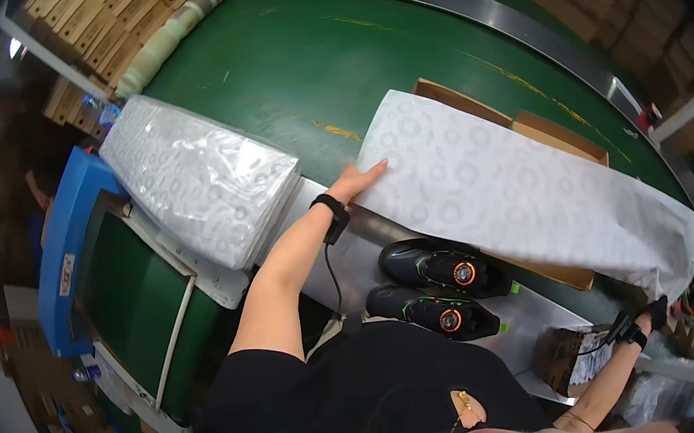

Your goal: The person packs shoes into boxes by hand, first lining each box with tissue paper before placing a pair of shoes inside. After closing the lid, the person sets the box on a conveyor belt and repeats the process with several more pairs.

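A long sheet of white wrapping paper (481, 172) with pale grey circles stretches over an open brown cardboard box (560, 136). At its left edge is my left hand (357, 182), a finger laid along the top and the edge in its grip; other fingers are hidden. Far to the right, my right hand (658, 314) looks dark and closes at the paper's bunched lower corner; its fingers show poorly. Both wrists wear black bands. Between me and the box, two black shoes (437, 270) with orange-ringed dials and green tabs lie side by side on a metal surface.
A plastic-covered stack of patterned paper (202, 179) lies at left, beside a blue-and-white machine frame (76, 252). Beyond runs a green conveyor belt (300, 56) with a metal rim. Cartons (112, 28) are stacked at far left. A small box (558, 355) stands near my right forearm.
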`<action>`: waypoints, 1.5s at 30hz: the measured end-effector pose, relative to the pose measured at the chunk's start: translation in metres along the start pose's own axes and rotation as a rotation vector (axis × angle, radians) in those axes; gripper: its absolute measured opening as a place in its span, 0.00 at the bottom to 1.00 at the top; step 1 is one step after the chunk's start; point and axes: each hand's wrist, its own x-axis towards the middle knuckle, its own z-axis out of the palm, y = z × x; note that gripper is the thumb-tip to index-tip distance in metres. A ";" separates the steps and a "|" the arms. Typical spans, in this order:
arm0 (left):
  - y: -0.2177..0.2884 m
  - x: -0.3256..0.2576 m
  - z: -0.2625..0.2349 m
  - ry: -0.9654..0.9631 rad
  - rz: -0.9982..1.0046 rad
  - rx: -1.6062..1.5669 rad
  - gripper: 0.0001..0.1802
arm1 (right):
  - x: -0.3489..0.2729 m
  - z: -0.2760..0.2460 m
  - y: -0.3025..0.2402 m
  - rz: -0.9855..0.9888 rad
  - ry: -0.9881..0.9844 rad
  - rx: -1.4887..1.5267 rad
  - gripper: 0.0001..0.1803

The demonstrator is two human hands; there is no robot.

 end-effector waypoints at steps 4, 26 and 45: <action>-0.041 0.044 -0.009 -0.168 0.044 -0.181 0.35 | -0.103 -0.053 -0.089 -0.174 0.213 -0.200 0.33; -0.050 0.113 0.000 -0.076 0.357 -0.322 0.23 | -0.476 -0.128 -0.137 -1.459 -1.235 0.052 0.13; -0.042 0.114 -0.019 0.276 0.788 0.023 0.17 | -0.396 -0.094 -0.348 -0.017 -1.604 0.468 0.16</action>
